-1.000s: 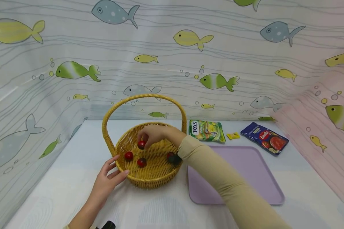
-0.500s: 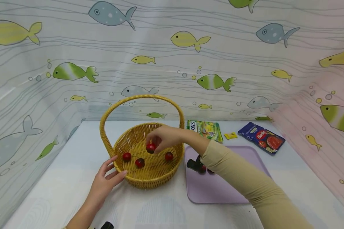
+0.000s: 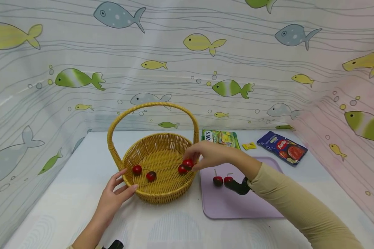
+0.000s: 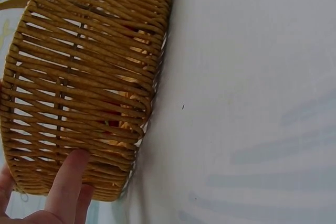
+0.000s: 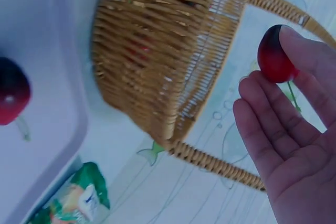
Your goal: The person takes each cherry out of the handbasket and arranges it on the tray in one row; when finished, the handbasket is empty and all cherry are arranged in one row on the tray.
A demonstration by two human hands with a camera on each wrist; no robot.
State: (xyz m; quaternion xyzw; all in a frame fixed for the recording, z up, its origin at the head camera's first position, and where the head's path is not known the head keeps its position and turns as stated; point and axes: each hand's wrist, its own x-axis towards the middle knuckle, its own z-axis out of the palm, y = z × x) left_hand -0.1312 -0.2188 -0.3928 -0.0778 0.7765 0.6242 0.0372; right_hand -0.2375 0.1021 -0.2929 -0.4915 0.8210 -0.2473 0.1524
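Observation:
A yellow wicker basket (image 3: 162, 197) with a tall arched handle stands left of centre. My left hand (image 3: 113, 195) rests at its left rim with fingers spread; in the left wrist view, fingers (image 4: 67, 182) touch the woven outer wall. Over the basket's right rim, my right hand (image 3: 208, 155) pinches a red, dark-ended cherry (image 5: 275, 59) between thumb and fingertips, its green stem hanging free. Inside the basket lie a cherry (image 3: 137, 170) at the left, another cherry (image 3: 151, 176) near the front, and a third cherry (image 3: 182, 169) at the right, partly behind the held one.
Right of the basket lies a purple tray (image 3: 212, 207) bearing two stemmed cherries (image 3: 217, 181), partly covered by a dark wrist device (image 3: 240, 187). Behind are a green FOX'S bag (image 3: 225, 139), a small yellow packet (image 3: 249, 146) and a blue Barilla pouch (image 3: 282, 148).
My right hand has carried the pinched cherry rightward, from the basket's middle to its right rim. The left hand has stayed at the basket's left side.

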